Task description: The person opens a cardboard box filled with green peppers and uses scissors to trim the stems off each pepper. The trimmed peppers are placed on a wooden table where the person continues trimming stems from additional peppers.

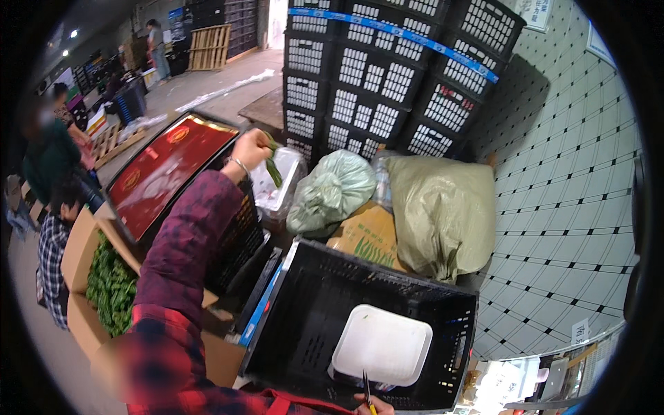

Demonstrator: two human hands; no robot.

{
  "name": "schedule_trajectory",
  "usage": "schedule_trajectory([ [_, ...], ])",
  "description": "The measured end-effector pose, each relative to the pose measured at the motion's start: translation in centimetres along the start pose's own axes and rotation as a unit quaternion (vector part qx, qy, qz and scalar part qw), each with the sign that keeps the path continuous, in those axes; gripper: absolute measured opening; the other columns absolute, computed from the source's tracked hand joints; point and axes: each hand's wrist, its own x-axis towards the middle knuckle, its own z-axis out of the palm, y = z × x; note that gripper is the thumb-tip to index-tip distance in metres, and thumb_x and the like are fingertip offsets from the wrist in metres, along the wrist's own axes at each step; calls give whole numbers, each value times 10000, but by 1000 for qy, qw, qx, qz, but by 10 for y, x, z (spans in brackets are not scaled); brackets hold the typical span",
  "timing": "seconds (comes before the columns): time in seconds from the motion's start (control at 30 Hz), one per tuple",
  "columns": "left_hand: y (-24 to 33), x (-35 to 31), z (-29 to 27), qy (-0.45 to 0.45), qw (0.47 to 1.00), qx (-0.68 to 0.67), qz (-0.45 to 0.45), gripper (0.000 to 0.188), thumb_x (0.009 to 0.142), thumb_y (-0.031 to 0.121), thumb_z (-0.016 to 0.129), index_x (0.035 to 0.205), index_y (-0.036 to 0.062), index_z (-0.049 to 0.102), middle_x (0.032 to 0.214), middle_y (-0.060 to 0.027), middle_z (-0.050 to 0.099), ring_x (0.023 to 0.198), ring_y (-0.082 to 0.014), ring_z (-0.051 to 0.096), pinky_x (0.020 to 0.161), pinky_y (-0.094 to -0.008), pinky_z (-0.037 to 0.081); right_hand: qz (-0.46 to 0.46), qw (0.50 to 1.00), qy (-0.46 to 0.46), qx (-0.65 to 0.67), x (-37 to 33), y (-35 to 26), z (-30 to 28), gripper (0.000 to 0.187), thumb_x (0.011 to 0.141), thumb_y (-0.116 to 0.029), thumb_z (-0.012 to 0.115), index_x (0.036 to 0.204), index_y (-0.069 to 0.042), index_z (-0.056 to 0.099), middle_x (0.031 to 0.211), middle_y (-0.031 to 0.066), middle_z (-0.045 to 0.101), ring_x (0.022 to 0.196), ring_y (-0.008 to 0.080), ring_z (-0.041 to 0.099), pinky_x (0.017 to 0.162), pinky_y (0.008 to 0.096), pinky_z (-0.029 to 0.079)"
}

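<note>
At upper centre of the head view, a green vegetable piece is pinched in the left hand over a clear bag. Right hand, bottom edge, grips a small blade above a white tray in a black crate. Judged: discarding trimmings; next, release into bag.

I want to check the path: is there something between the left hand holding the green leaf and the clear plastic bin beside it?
Nothing visible: the left hand holds the green leaf directly above the clear plastic bin, with only open air between them.
</note>
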Motion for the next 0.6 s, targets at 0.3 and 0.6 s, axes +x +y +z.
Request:
schedule_trajectory([
  [0.3,-43,64,-15,-139,976,143,-90,472,718,283,690,1070,-29,650,993,-185,682,949,-274,654,846,-334,499,14,993,42,108,35,-30,19,231,942,-127,551,1139,-9,540,678,-12,491,596,96,460,566,242,413],
  [0.6,47,-91,-187,-90,985,148,18,225,756,66,602,964,17,669,754,-127,662,653,-199,630,627,-320,504,-134,944,-46,-297,59,-74,14,521,702,-494,755,884,-28,609,733,82,553,625,200,515,628,326,440],
])
